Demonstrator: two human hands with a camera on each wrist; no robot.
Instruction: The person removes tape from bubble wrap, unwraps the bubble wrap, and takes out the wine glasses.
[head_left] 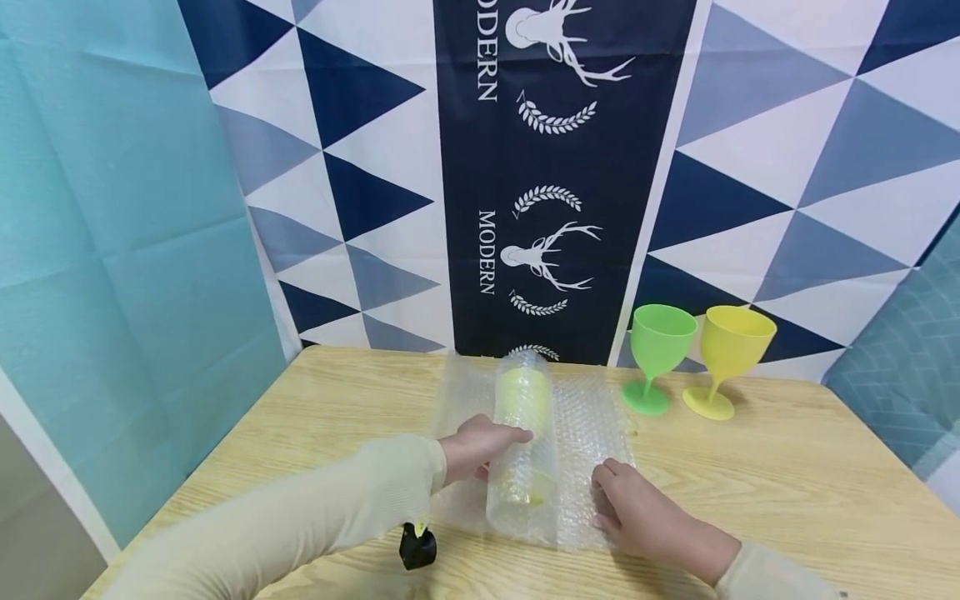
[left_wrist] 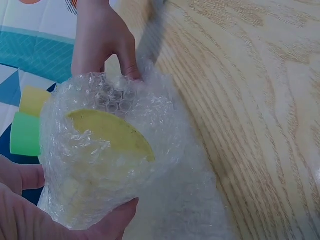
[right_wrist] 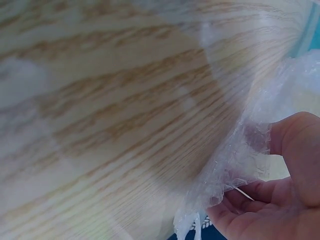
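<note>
A sheet of bubble wrap (head_left: pixel 592 417) lies on the table, part of it rolled round a yellow thing (head_left: pixel 521 400) that forms an upright-looking cylinder in the head view. A curved, disc-like yellow edge (left_wrist: pixel 112 131) shows through the film at its near end; the rest is veiled by the layers. My left hand (head_left: pixel 483 442) grips this roll from the left side, thumb across its top. On the right, my right hand (head_left: pixel 641 512) pinches the free edge of the bubble wrap, with the film (right_wrist: pixel 240 155) between thumb and fingers in the right wrist view.
A green goblet (head_left: pixel 662 342) and a yellow goblet (head_left: pixel 735 346) stand at the back right of the wooden table (head_left: pixel 787 492). Patterned cloth (head_left: pixel 375 167) hangs behind the table's far edge. A small black object (head_left: pixel 417 547) shows below my left sleeve.
</note>
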